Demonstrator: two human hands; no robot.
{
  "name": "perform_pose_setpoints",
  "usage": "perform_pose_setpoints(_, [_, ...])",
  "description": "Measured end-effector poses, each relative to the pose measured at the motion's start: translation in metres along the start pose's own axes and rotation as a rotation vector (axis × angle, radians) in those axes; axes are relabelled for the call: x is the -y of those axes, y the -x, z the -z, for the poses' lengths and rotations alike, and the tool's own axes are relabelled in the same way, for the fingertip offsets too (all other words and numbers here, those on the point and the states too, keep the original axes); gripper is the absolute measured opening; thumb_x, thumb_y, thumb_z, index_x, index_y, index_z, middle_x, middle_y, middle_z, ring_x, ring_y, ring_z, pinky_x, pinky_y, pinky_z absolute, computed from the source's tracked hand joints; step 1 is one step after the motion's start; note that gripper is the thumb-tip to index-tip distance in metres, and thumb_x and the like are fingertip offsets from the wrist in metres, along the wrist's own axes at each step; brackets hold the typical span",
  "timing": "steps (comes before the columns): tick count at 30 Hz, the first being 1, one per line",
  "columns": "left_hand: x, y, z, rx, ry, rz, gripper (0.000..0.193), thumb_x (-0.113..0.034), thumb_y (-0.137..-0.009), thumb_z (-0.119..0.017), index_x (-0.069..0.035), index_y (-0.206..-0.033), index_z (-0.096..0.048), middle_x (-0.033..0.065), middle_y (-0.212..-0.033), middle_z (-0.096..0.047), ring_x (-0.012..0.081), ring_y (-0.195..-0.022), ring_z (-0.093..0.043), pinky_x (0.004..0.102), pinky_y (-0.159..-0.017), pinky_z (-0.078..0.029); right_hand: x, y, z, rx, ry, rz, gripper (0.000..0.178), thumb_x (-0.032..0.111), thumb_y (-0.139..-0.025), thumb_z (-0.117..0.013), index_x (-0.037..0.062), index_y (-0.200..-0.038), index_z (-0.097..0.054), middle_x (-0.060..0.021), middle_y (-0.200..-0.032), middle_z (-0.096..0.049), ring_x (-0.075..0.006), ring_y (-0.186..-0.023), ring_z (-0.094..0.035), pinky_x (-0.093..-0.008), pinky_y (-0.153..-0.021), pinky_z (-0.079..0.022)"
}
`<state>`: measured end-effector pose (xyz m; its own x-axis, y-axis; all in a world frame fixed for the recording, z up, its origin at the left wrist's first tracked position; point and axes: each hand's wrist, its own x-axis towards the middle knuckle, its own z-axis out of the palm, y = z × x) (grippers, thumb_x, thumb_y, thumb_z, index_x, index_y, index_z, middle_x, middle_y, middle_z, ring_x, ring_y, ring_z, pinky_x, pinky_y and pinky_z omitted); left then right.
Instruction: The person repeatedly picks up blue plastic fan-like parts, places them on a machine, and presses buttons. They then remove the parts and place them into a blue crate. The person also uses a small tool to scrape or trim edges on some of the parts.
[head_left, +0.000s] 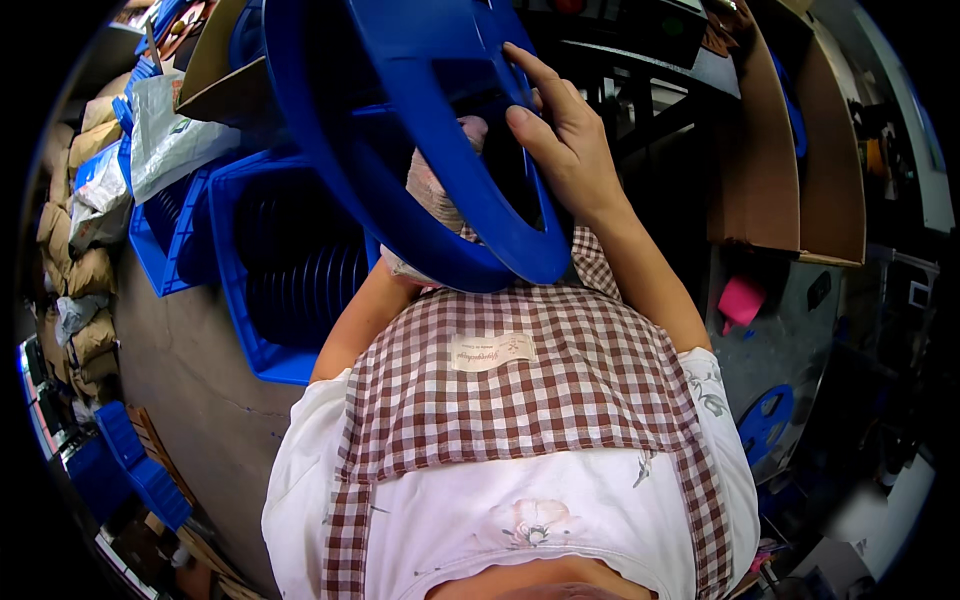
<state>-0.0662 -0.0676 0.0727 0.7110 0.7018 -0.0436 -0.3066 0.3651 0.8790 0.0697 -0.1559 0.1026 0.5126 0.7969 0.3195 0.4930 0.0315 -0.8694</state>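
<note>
A large blue plastic reel (395,215) with wide cut-outs is held up in front of my chest, tilted. My left hand (437,185), in a pale, worn glove, shows through one of its openings; the gloved fingers are bent and partly hidden behind a blue spoke. Bare, my right hand (572,145) grips the reel's right edge, with its thumb and forefinger on the rim and the other fingers mostly out of sight. The top of the reel runs past the upper edge of the view.
To the left, a blue crate (290,365) holds several dark discs standing in a row; another blue crate (165,270) has a plastic bag (170,140) over it. Cardboard boxes (830,170) stand right, near a pink object (741,300) and a blue disc (768,425). Brown sacks (92,275) line the far left.
</note>
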Motion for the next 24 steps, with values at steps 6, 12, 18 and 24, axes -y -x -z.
perform_pose_setpoints(6, [-0.006, 0.001, -0.013, 0.091, 0.2, -0.04, 0.061, -0.018, -0.091, -0.066, -0.016, -0.143, -0.033, 0.0, -0.105, -0.054, 0.0094, -0.095, -0.057, 0.0271, -0.088, -0.054, -0.003, 0.0, -0.001, 0.0, -0.038, -0.041, 0.063, 0.049, -0.086, -0.056, 0.0172, -0.14, -0.049, -0.0026, -0.088, -0.049, -0.0138, -0.084, -0.052, -0.03, -0.08, -0.044])
perform_pose_setpoints(12, [0.009, -0.004, -0.015, -0.007, 0.193, -0.135, 0.064, -0.006, -0.089, -0.065, -0.019, -0.144, -0.036, -0.0005, -0.102, -0.057, 0.007, -0.091, -0.059, 0.0215, -0.082, -0.055, -0.011, 0.001, -0.002, 0.045, -0.169, -0.074, 0.064, 0.044, -0.086, -0.06, 0.0152, -0.141, -0.046, -0.0028, -0.087, -0.05, -0.0135, -0.084, -0.052, -0.0296, -0.08, -0.044])
perform_pose_setpoints(18, [0.014, -0.016, 0.005, 0.056, -0.52, -0.349, 0.07, -0.003, -0.09, -0.062, -0.019, -0.148, -0.028, 0.005, -0.105, -0.058, 0.0093, -0.089, -0.058, 0.0238, -0.082, -0.052, -0.01, 0.002, 0.0, 0.054, -0.186, -0.111, 0.065, 0.048, -0.084, -0.06, 0.0192, -0.14, -0.048, -0.0082, -0.096, -0.051, -0.019, -0.088, -0.053, -0.0332, -0.081, -0.046])
perform_pose_setpoints(24, [0.015, -0.02, -0.014, 0.181, -0.043, -0.185, 0.061, -0.017, -0.094, -0.061, -0.018, -0.147, -0.03, 0.0065, -0.112, -0.056, 0.012, -0.1, -0.055, 0.0288, -0.09, -0.049, -0.004, -0.002, 0.011, 0.071, -0.056, -0.088, 0.068, 0.051, -0.085, -0.06, 0.0172, -0.142, -0.045, -0.0119, -0.1, -0.056, -0.0229, -0.092, -0.057, -0.0348, -0.083, -0.047])
